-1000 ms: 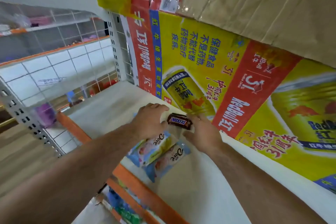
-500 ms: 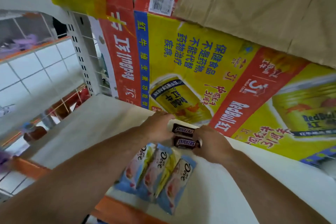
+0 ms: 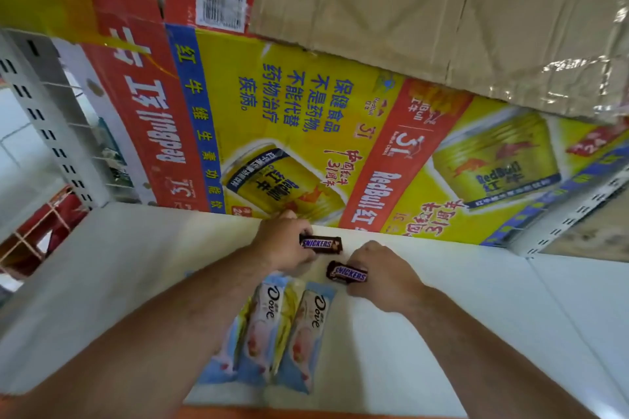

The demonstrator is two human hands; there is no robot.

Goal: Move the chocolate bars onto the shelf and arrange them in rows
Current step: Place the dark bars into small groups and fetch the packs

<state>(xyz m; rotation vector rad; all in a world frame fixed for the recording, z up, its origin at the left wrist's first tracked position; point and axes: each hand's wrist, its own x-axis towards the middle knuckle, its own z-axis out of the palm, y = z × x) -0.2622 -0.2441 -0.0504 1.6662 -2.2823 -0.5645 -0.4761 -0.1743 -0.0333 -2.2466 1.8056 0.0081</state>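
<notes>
Two brown Snickers bars lie on the white shelf (image 3: 459,333) near its back. My left hand (image 3: 284,241) grips the left end of the far Snickers bar (image 3: 323,244). My right hand (image 3: 381,277) holds the right end of the near Snickers bar (image 3: 347,273). Three Dove bars in light blue wrappers lie side by side towards the front: the left Dove bar (image 3: 226,354) is partly under my left forearm, the middle Dove bar (image 3: 267,320) and the right Dove bar (image 3: 308,326) show their labels.
A yellow and red Red Bull carton (image 3: 306,119) stands against the back of the shelf, with a brown cardboard box (image 3: 442,10) above it. A perforated white upright (image 3: 44,126) stands at the left, another (image 3: 575,214) at the right. An orange edge strip (image 3: 306,413) runs along the shelf front.
The two Snickers bars, stacked close between my hands before, are now apart: one further back in my left hand, one nearer in my right. The view has shifted closer to the shelf.
</notes>
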